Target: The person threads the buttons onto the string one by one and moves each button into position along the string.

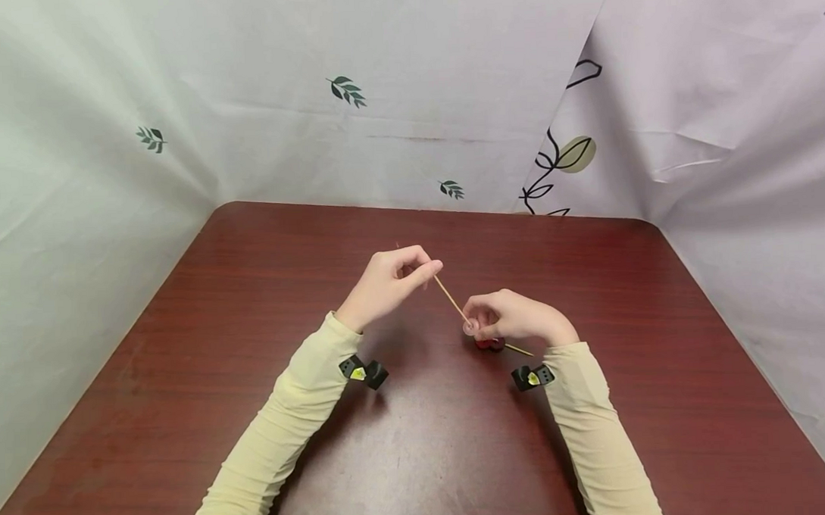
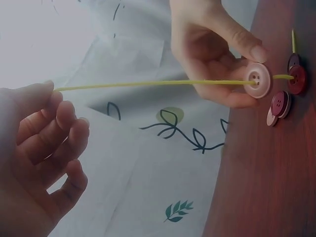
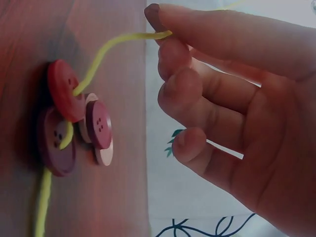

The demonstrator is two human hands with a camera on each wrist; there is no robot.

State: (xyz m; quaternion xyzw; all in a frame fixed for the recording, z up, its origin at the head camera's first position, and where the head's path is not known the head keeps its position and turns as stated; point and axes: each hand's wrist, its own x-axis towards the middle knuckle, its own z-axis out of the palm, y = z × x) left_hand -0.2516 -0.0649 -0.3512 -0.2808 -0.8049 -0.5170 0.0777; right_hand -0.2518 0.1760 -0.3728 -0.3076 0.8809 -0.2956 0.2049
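Between thumb and index finger, my left hand (image 1: 389, 285) pinches one end of a yellow cord (image 2: 148, 84), which runs taut down to the right. A pale pink button (image 2: 265, 81) is threaded on that cord, its edge pinched by my right hand (image 1: 524, 316). Below the right fingers, the cord passes through a red button (image 3: 60, 84) and a dark purple button (image 3: 48, 150) lying close together at the table. Its tail end trails past them.
Beside the threaded buttons, a magenta button (image 3: 101, 123) lies over pale pink buttons (image 3: 105, 157) on the reddish-brown table (image 1: 283, 262). A white curtain (image 1: 243, 81) with leaf prints hangs behind the table's far edge and along both sides.
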